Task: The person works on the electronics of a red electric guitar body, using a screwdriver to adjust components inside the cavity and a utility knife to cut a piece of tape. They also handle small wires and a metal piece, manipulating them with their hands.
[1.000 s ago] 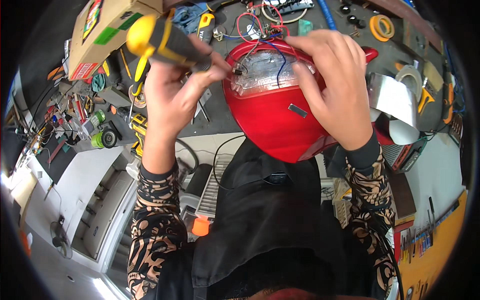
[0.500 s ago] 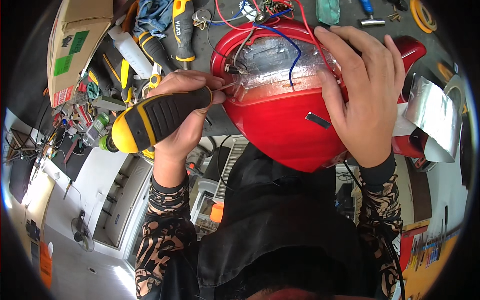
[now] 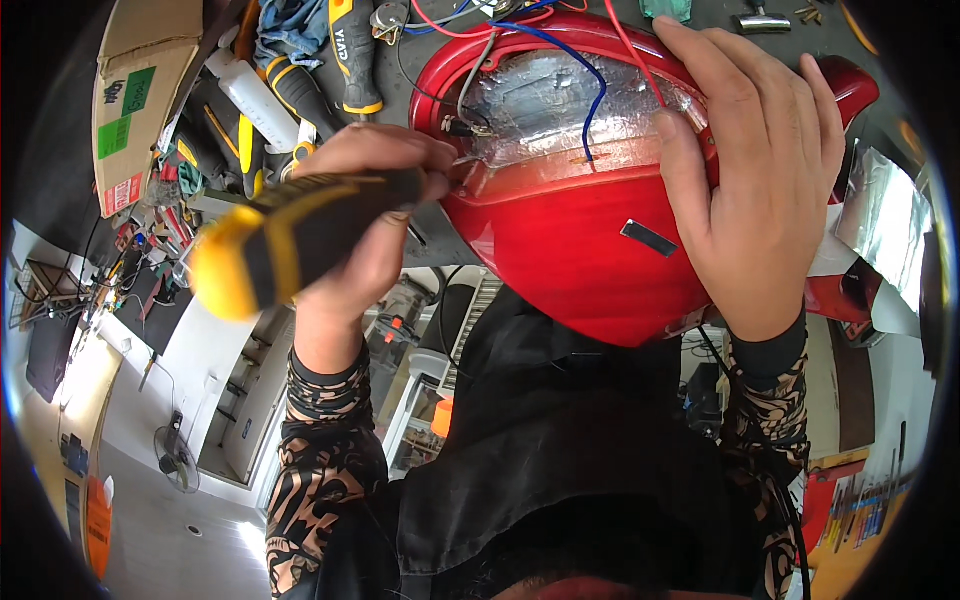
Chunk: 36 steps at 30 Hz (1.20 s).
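A glossy red electric guitar body [image 3: 580, 265] lies in front of me, its cavity lined with silver foil [image 3: 545, 100]. My left hand [image 3: 365, 275] is closed around the black and yellow handle of a screwdriver [image 3: 325, 235], which is smeared by motion. The fingertips are at the left rim of the cavity; the screwdriver's tip is hard to make out there. Spread over the right side of the body is my right hand [image 3: 755, 190], fingers stretched out and resting on it. A blue wire [image 3: 600, 90] and a red wire [image 3: 630, 50] run across the cavity.
Another black and yellow screwdriver [image 3: 355, 60] lies beyond the left hand, beside a white bottle [image 3: 255, 100] and a blue cloth [image 3: 295, 30]. A cardboard box [image 3: 140, 110] stands at far left. Silver foil tape [image 3: 885, 215] sits right of the guitar.
The screwdriver handle has swung a little toward the lower left and blurred. My right hand and the guitar appear slightly farther right, and the whole view has shifted somewhat.
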### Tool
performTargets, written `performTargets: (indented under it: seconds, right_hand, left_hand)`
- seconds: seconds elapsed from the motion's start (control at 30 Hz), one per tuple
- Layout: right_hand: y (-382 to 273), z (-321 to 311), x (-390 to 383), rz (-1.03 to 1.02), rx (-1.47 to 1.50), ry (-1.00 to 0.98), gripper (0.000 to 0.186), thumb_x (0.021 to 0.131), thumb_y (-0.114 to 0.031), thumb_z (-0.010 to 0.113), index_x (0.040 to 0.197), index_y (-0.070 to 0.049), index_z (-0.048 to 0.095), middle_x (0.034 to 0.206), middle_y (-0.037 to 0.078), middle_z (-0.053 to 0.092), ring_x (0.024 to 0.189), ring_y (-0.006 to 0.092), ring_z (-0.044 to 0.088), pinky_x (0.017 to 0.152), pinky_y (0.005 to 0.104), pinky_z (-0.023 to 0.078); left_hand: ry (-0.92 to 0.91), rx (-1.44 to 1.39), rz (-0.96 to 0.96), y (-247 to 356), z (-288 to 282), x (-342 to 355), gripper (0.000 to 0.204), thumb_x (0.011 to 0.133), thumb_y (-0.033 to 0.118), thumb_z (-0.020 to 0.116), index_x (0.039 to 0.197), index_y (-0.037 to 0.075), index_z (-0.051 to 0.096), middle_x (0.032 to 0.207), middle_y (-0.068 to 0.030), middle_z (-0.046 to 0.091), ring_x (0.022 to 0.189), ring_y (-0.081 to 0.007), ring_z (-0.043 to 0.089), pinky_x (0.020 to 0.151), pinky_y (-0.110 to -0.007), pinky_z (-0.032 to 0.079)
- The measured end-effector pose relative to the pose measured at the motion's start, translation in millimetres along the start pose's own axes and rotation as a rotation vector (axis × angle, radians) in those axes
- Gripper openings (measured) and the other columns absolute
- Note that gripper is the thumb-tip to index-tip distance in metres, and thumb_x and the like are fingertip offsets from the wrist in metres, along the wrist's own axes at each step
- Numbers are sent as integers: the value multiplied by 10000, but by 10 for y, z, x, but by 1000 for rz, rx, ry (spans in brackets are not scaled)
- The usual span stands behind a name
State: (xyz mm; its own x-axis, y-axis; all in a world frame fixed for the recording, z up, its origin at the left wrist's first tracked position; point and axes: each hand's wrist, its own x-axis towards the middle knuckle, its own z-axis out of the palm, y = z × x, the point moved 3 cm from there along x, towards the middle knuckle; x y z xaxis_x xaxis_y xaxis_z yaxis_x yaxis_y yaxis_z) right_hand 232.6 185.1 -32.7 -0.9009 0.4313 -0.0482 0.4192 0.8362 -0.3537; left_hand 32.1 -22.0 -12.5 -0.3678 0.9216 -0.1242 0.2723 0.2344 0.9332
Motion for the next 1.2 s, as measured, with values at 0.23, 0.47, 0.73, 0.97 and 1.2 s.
performTargets:
  seconds: [0.23,0.47,0.73,0.97,1.2]
  right_hand:
    - [-16,6,7,7,7,4,464,1018,-216,758,1479,-203,707,1370,45,729,1287,256,675,1291,510,369]
    - [-122,43,33,52,144,182,499,845,-130,755,1338,-70,703,1194,101,682,1170,315,670,1266,605,303]
    - [-112,91,20,11,50,195,485,849,-133,752,1328,-65,708,1183,103,681,1146,303,674,1252,588,334]
    - [-15,165,20,85,65,8,482,847,-132,750,1323,-72,711,1173,95,683,1133,298,675,1248,584,336]
    - [-177,64,60,35,57,237,490,839,-118,758,1324,-75,710,1170,92,687,1135,297,677,1246,581,339]
  left_hand:
    - [-6,10,88,-32,-41,34,280,983,-116,718,1219,-17,607,1010,-258,782,964,-407,793,903,-521,656]
    - [-115,140,68,41,-49,85,190,957,-103,732,1102,-10,651,998,-248,801,961,-406,802,902,-506,646]
    - [-45,-7,95,-18,-78,87,259,959,-95,753,1175,3,648,987,-264,799,939,-441,802,878,-522,648]
    - [-96,115,99,-3,-67,63,242,960,-55,791,1159,-5,661,982,-264,804,930,-445,807,875,-520,652]
    - [17,-57,41,-36,14,27,244,950,-90,773,1151,-16,656,982,-266,799,938,-448,803,875,-530,658]
